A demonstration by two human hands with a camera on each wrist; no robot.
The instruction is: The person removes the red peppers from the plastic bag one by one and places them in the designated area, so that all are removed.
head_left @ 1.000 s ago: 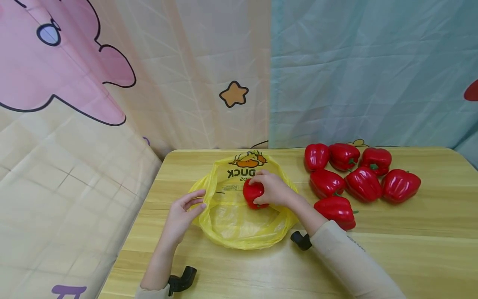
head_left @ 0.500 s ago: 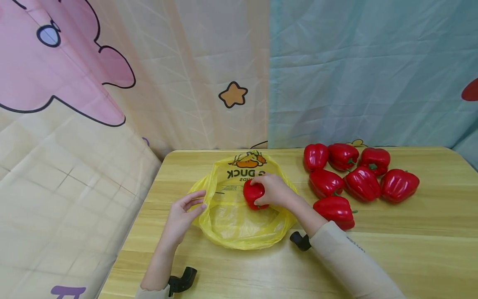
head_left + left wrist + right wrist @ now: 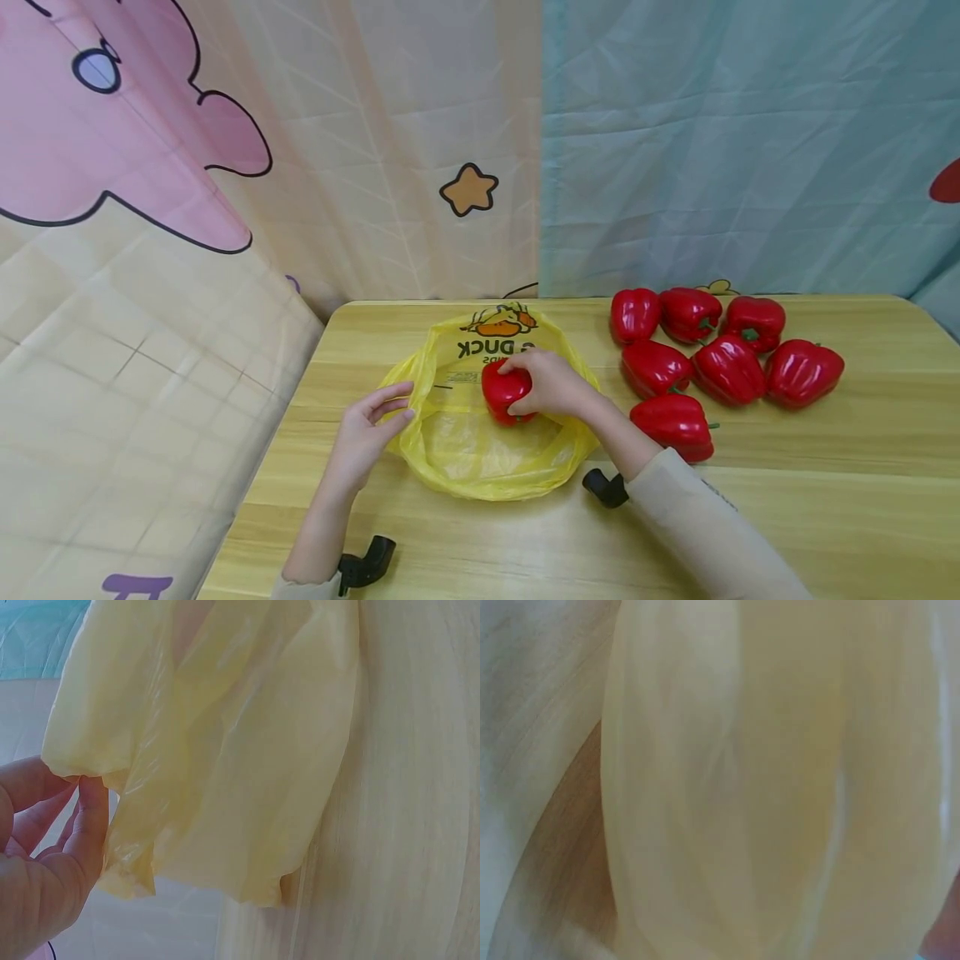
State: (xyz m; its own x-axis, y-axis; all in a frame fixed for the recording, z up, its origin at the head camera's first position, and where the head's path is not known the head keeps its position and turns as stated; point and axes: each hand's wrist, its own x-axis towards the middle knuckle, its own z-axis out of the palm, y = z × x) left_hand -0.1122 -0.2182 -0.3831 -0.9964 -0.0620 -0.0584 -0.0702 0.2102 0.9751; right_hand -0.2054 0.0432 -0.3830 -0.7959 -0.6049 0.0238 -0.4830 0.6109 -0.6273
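A yellow plastic bag (image 3: 487, 487) stands on the table with its mouth spread wide; a duck print and mirrored lettering show on its far inner side. At the left rim, my left hand (image 3: 366, 435) pinches the edge of the plastic between thumb and fingers, as the left wrist view of the bag (image 3: 247, 765) also shows. My right hand (image 3: 553, 385) reaches over the right rim and grips a red bell pepper (image 3: 501, 393) within the bag's mouth. In the right wrist view the bag (image 3: 742, 787) covers nearly everything, hiding the pepper and most of that hand.
Several red bell peppers (image 3: 727, 369) lie grouped on the wooden table (image 3: 780, 517) to the right of the bag. The nearest pepper (image 3: 675, 423) sits close beside my right forearm. A printed curtain (image 3: 690, 150) hangs behind the table's back edge.
The pepper in my right hand has shifted slightly left inside the bag's mouth. My left hand stays at the left rim, and the other peppers have not moved.
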